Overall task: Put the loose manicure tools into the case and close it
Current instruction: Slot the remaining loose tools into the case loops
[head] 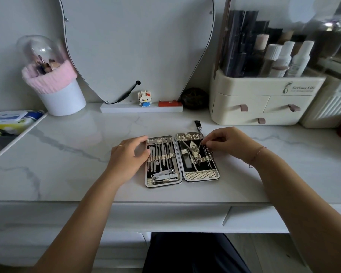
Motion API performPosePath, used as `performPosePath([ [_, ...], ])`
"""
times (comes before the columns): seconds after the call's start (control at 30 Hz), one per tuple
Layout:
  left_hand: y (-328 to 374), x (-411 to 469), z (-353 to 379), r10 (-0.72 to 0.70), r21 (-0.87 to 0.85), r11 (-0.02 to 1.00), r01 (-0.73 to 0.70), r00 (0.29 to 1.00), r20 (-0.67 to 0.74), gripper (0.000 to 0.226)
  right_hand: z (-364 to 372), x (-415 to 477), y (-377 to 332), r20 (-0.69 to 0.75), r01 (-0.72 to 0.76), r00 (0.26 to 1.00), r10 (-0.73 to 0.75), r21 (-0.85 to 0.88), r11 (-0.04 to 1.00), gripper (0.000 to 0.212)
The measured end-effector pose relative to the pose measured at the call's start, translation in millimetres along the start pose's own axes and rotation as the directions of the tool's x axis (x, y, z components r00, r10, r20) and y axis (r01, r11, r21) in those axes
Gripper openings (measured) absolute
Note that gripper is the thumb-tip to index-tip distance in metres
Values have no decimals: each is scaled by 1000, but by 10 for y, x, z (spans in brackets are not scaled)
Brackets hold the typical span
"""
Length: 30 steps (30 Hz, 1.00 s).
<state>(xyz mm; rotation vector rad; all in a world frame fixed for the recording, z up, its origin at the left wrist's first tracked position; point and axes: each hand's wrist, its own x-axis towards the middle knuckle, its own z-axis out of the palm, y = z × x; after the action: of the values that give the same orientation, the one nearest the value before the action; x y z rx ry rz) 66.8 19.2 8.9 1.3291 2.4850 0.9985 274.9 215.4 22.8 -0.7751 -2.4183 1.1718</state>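
We see the open case (201,175) flat on the tabletop (67,154) at centre frame, left hand (130,152) gripping its left rim, right hand (228,142) fingers (209,143) pinching a slim tool (208,157) lying lengthwise up-frame along the right edge, one loose clipper (198,125) just above, nearer that hand.

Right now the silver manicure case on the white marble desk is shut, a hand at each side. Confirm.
Not shut: the head view shows the silver manicure case lying open on the white marble desk. The left hand grips its left edge; the right hand pinches a thin metal tool at its right.
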Motion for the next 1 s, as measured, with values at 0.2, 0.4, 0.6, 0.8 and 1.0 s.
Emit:
performPosePath([
  [0.2,5,5,-5,3,-10,1000,-3,1000,-6,41,-47,-40,46,182,-48,983,30,95,994,47],
  [0.4,7,2,4,3,-13,1000,-4,1000,-8,40,-48,-131,91,245,-23,969,6,66,998,69],
  [0.6,0,5,5,2,-21,1000,-2,1000,-12,41,-44,-138,93,213,4,977,-15,52,999,60],
  [0.8,-12,11,11,2,-24,1000,-2,1000,-8,41,-35,-128,109,203,-18,979,0,89,996,63],
  [1.0,-13,12,11,-4,-36,999,4,1000,-4,41,8,-103,116,132,1,991,-8,54,999,46],
])
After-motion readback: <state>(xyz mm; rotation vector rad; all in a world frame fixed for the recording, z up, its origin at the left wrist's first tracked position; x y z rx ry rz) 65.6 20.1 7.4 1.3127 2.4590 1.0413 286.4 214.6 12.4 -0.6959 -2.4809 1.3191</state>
